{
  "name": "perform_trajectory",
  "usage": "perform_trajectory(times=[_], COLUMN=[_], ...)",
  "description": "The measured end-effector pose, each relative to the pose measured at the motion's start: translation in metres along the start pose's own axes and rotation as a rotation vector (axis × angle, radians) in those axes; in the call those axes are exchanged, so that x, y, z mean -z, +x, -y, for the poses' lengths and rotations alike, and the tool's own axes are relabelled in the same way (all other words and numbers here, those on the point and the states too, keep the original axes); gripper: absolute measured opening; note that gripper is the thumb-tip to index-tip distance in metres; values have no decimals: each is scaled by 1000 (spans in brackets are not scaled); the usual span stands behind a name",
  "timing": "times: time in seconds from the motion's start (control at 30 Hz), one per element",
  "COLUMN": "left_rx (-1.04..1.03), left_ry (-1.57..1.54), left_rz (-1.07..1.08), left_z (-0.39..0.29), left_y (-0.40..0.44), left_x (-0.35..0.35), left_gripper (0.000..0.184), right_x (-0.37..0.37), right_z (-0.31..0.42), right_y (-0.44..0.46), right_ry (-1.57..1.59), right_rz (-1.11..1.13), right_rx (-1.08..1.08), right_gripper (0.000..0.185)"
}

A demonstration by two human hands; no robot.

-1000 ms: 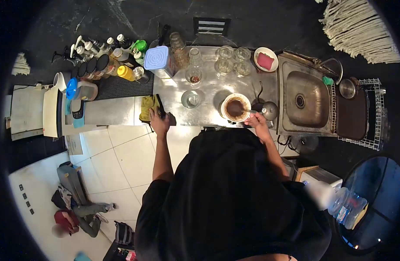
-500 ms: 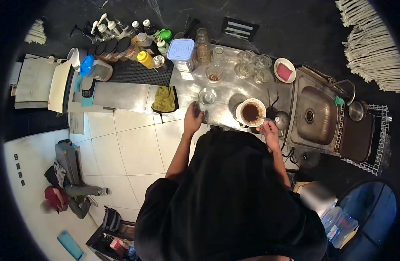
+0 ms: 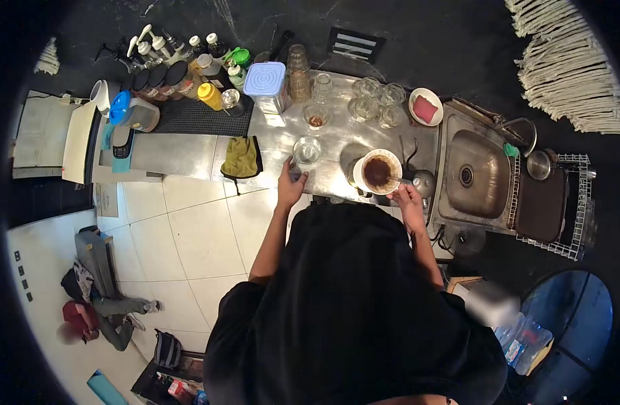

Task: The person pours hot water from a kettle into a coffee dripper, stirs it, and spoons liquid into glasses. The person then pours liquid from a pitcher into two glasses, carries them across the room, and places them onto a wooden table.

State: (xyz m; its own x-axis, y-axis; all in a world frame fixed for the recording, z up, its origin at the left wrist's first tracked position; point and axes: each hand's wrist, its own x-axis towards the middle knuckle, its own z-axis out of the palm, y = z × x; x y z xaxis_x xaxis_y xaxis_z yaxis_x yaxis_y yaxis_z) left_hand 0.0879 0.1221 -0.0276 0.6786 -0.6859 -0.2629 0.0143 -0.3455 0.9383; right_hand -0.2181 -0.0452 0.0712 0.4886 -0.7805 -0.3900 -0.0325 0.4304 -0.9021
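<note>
My right hand [image 3: 408, 202] is closed on the metal handle of a spoon [image 3: 398, 179]; its tip is hidden in dark brown coffee. The coffee lies in a white, round dripper [image 3: 399, 162] near the front edge of the steel counter. My left hand [image 3: 292, 186] rests at that edge, thumb and fingers apart, with nothing in it. Just beyond its fingertips stands a clear glass [image 3: 306, 150]. Behind that is a small glass bowl [image 3: 316, 116] with something brown inside. A gooseneck kettle [image 3: 423, 183] stands right of the dripper.
Several clear glasses [image 3: 370, 88] and a white bowl with a pink sponge [image 3: 425, 109] stand at the back. The sink [image 3: 477, 175] is to the right. A green cloth [image 3: 241, 157] hangs over the counter edge; a blue-lidded container [image 3: 265, 79] stands behind. A person [image 3: 79, 316] sits far left.
The whole view has shifted slightly left. My right hand keeps hold of the spoon in the dripper, and my left hand stays open by the counter edge.
</note>
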Motion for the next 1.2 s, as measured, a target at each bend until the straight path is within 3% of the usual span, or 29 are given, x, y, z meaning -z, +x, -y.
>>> perform_trajectory(times=[0.3, 0.57, 0.77, 0.97, 1.03, 1.07, 1.13, 1.2], left_rx=[1, -49, 23, 72, 77, 50, 158, 166], left_ry=[-126, -142, -166, -144, -137, -213, -104, -99], left_rz=[-45, -71, -79, -56, -18, 47, 75, 123], left_z=[31, 40, 28, 21, 11, 1, 19, 19], left_y=[-10, -20, -31, -34, -35, -38, -35, -36], left_x=[-10, -13, -8, -5, -2, 1, 3, 3], left_gripper=[64, 60, 63, 61, 48, 33, 22, 25], right_x=[-50, -138, -149, -144, -130, -116, -86, -50], right_z=[46, 25, -10, -10, 1, -1, -9, -31], right_y=[19, 72, 93, 77, 61, 55, 46, 34], right_ry=[-101, -145, -178, -143, -213, -211, -339, -440], right_rz=[96, 265, 344, 237, 144, 136, -125, -236], right_rx=[33, -58, -79, -3, 124, 119, 408, 395], right_gripper=[27, 26, 22, 18, 12, 12, 11, 12])
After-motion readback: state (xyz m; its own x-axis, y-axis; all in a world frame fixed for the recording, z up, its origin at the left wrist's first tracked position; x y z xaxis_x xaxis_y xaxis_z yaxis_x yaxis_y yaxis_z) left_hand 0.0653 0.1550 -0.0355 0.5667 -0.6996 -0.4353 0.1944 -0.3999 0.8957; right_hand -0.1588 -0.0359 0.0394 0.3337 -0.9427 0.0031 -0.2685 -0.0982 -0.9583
